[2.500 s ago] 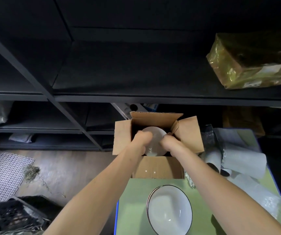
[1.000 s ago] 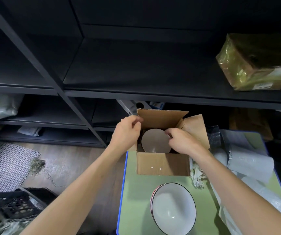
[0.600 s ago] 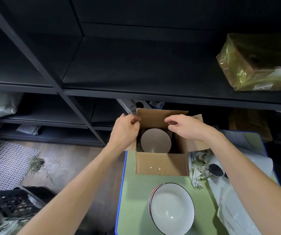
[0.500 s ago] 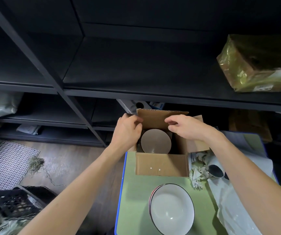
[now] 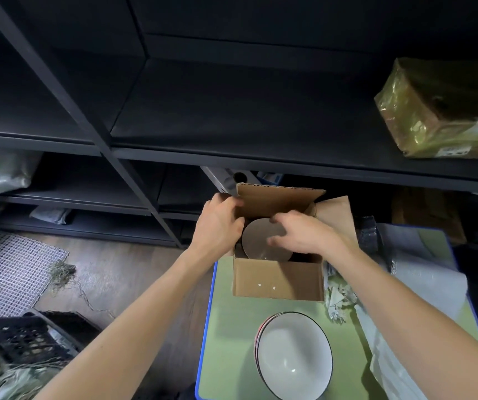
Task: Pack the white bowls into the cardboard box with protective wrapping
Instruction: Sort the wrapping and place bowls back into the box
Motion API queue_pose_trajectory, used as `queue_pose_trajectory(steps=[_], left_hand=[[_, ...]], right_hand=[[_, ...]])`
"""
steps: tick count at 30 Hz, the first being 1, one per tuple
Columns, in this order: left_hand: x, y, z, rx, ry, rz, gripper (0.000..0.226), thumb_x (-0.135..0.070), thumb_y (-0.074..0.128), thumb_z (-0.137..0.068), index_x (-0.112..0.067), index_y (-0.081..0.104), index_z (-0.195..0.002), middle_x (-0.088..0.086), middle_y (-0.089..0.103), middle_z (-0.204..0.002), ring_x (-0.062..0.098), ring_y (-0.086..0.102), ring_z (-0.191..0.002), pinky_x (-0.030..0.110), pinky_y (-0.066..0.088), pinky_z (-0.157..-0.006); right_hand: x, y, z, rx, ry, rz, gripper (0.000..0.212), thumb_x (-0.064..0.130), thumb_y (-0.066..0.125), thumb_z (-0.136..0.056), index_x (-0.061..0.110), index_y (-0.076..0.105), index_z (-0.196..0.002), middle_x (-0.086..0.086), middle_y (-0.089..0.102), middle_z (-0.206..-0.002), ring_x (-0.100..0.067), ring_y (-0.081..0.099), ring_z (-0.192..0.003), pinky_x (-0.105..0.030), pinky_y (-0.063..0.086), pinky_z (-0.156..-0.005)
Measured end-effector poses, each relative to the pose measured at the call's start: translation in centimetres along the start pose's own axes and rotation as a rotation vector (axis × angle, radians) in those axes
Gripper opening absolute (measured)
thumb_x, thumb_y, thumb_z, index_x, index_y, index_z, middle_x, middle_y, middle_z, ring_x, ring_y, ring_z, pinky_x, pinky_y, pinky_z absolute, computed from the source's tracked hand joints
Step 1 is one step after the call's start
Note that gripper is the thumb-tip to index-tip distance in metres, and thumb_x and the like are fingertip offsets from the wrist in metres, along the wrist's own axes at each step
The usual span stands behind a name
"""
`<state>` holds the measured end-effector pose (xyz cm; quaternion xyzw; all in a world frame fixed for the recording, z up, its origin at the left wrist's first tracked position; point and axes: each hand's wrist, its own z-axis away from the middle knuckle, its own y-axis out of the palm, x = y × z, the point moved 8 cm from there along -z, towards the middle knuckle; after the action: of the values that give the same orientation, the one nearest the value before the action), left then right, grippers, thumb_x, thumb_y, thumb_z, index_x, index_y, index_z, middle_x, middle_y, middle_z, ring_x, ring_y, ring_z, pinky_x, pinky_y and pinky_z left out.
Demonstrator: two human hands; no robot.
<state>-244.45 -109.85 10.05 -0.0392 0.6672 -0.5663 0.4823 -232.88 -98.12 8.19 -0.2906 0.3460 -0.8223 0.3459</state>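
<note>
- Writing: a white label [image 5: 460, 150] sat on the lower edge of a gold-wrapped parcel [image 5: 445, 108]. Its print was too small to read. Two small white marks on the front wall of the cardboard box [image 5: 278, 280] were not legible either.
- The cardboard box stood open at the far end of the green table [image 5: 232, 327]. Its rear flap was upright and its right flap was folded outward.
- Box contents: one white bowl [image 5: 256, 242] lay inside, its round face turned toward the camera and in shadow. The right hand partly covered it.
- A nested stack of white bowls [image 5: 294, 368] with dark rims sat on the table, nearer than the box and apart from it.
- The left hand [image 5: 217, 226] grasped the left edge of the box, its fingers curled over the top by the rear flap.
- The right hand [image 5: 304, 235] was over the box opening, above the bowl, with fingers loosely bent and spread. It held nothing visible. The hand was blurred, so contact with the bowl could not be confirmed.
- White wrapping sheet [image 5: 422, 284] lay along the right side of the table, with crumpled paper [image 5: 337, 301] just beside the box's right front corner.
- The parcel rested on dark shelving [image 5: 232, 111] behind the table. A black crate [image 5: 21, 342] stood on the floor at lower left.
</note>
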Motion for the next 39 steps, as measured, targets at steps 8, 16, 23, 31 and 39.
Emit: queue_pose_trajectory(steps=[8,16,23,31,39], left_hand=[[0.7,0.8,0.2,0.037,0.012,-0.009,0.044,-0.015,0.063,-0.091,-0.021,0.056,-0.134,0.001,0.047,-0.134,0.023,0.053,-0.116,0.035,0.052,-0.092],[1.0,0.8,0.2,0.039,0.011,0.029,0.043,-0.020,0.061,-0.094,-0.021,0.053,-0.137,-0.003,0.045,-0.139,0.018,0.054,-0.114,0.020,0.042,-0.083],[1.0,1.0,0.1,0.031,0.011,0.039,0.043,-0.020,0.063,-0.095,-0.023,0.053,-0.137,-0.005,0.044,-0.142,0.016,0.053,-0.119,0.018,0.040,-0.085],[1.1,1.1,0.1,0.044,0.016,0.033,0.045,-0.022,0.063,-0.095,-0.023,0.052,-0.138,-0.005,0.043,-0.143,0.016,0.053,-0.119,0.019,0.041,-0.087],[0.7,1.0,0.8,0.024,0.059,-0.031,0.044,-0.025,0.061,-0.095,-0.022,0.052,-0.138,-0.002,0.045,-0.144,0.018,0.051,-0.123,0.032,0.050,-0.098]], right_hand=[[0.7,5.1,-4.0,0.173,0.270,0.107,0.099,0.076,0.058,-0.079,0.019,0.026,-0.153,-0.021,0.030,-0.154,-0.044,0.035,-0.136,-0.051,0.038,-0.109],[0.5,7.5,-6.5,0.197,0.393,0.083,0.117,0.086,0.059,-0.061,0.030,0.013,-0.154,-0.021,0.012,-0.155,-0.053,0.018,-0.138,-0.063,0.031,-0.106],[-0.1,7.4,-6.7,0.209,0.390,0.170,0.101,0.073,0.056,-0.081,0.022,0.012,-0.156,-0.023,0.011,-0.156,-0.050,0.019,-0.140,-0.058,0.029,-0.110],[0.1,7.3,-6.6,0.208,0.377,0.201,0.104,0.071,0.058,-0.083,0.018,0.009,-0.158,-0.026,0.008,-0.160,-0.050,0.016,-0.144,-0.055,0.023,-0.116],[0.0,4.3,-3.4,0.036,0.254,0.110,0.080,0.062,0.058,-0.088,0.019,0.035,-0.150,-0.015,0.031,-0.153,-0.039,0.032,-0.138,-0.048,0.035,-0.109]])
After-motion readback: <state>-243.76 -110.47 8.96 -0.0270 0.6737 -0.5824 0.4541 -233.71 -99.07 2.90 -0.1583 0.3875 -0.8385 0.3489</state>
